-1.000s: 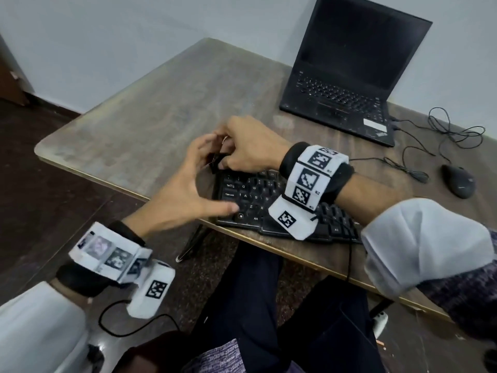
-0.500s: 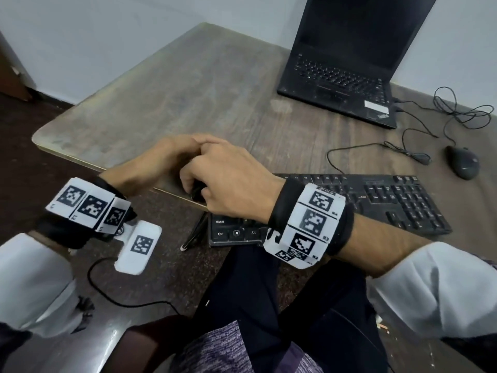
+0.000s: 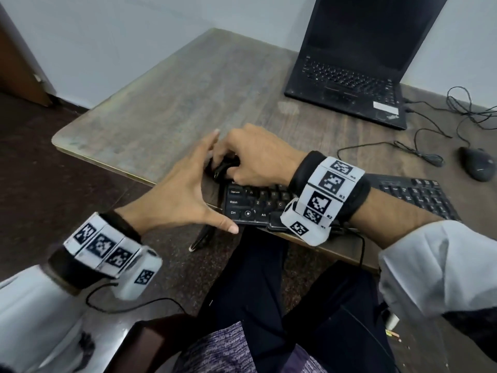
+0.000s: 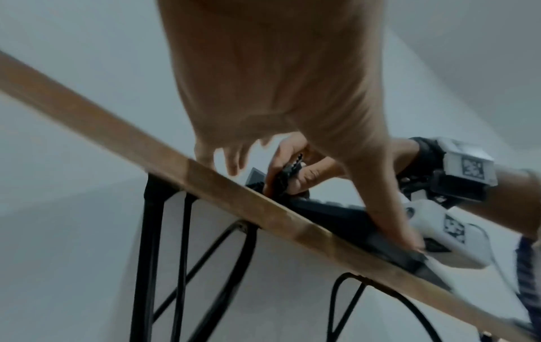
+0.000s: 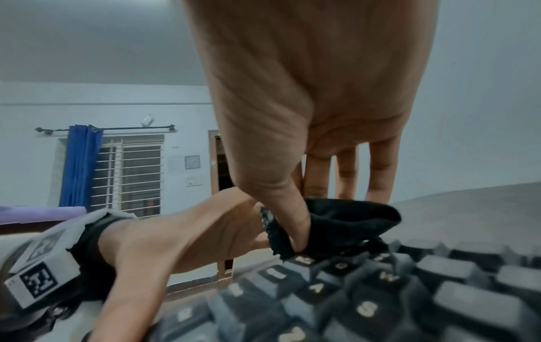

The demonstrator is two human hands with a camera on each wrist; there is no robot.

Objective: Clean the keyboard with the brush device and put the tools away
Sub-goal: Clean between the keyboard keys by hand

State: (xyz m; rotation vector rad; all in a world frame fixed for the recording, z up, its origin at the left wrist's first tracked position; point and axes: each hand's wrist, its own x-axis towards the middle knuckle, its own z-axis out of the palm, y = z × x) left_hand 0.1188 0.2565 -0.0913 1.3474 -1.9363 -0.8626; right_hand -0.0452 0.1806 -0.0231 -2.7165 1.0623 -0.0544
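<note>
Here, a person is sitting at a wooden worktop (image 3: pixel 166 98) with a black keyboard (image 3: pixel 414 195) lying along its near edge, partly overhanging toward the lap. The right hand (image 3: pixel 258 157) is reaching over the keyboard's left end, its grip pinching a small black cloth (image 5: pixel 345 222) between thumb and fingers; the cloth's zigzag-cut edge is showing in the wrist views, and it is pressing against the keys at the upper left corner, near the Q and W keys. The left hand (image 3: pixel 183 195) is spreading wide beside the keyboard's left end, its grip released and grasping nothing: the fingers are pointing straight up toward the right hand, while the thumb is stretching along the keyboard's front edge and touching it near the Ctrl key. Both wrists are wearing black bands carrying white blocks printed with square markers. Farther back on the worktop, an open black laptop (image 3: pixel 357 63) is standing with a dark screen. To its right, a black mouse (image 3: pixel 478 164) is resting among loose black cables (image 3: pixel 419 152). No brush can be made out in any view.
</note>
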